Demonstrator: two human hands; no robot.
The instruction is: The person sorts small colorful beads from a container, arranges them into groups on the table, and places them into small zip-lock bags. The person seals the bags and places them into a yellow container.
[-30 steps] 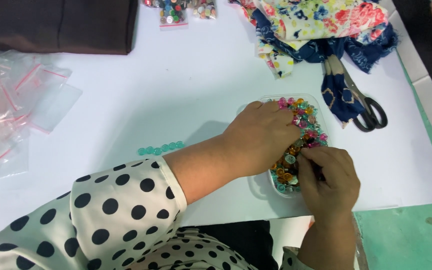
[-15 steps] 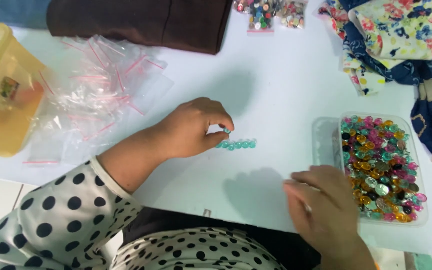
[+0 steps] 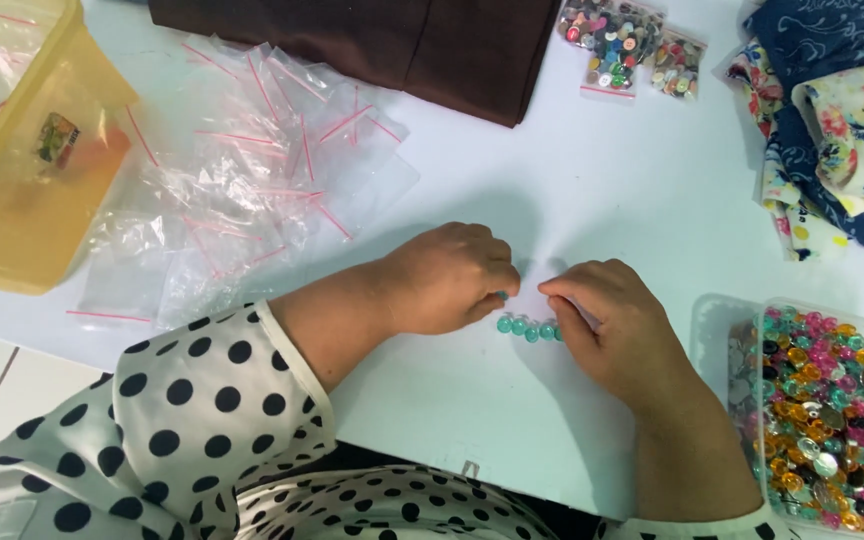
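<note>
A short row of teal green beads [image 3: 529, 329] lies on the white table [image 3: 572, 190]. My left hand [image 3: 447, 277] rests at the row's left end, fingers curled, a teal bead at its fingertips. My right hand [image 3: 614, 330] is at the row's right end, fingertips pinched together against the beads. A clear plastic box [image 3: 814, 410] full of pink, gold and green beads stands to the right of my right wrist.
A heap of clear zip bags with pink strips [image 3: 242, 175] lies at the left, beside a yellow plastic tub [image 3: 22, 150]. Dark brown cloth [image 3: 402, 45], two small bags of mixed beads [image 3: 632, 45] and floral fabric [image 3: 842, 130] line the far side.
My right hand has come from beside the bead box to the right end of the teal row. My left hand stays at the left end. The view has shifted.
</note>
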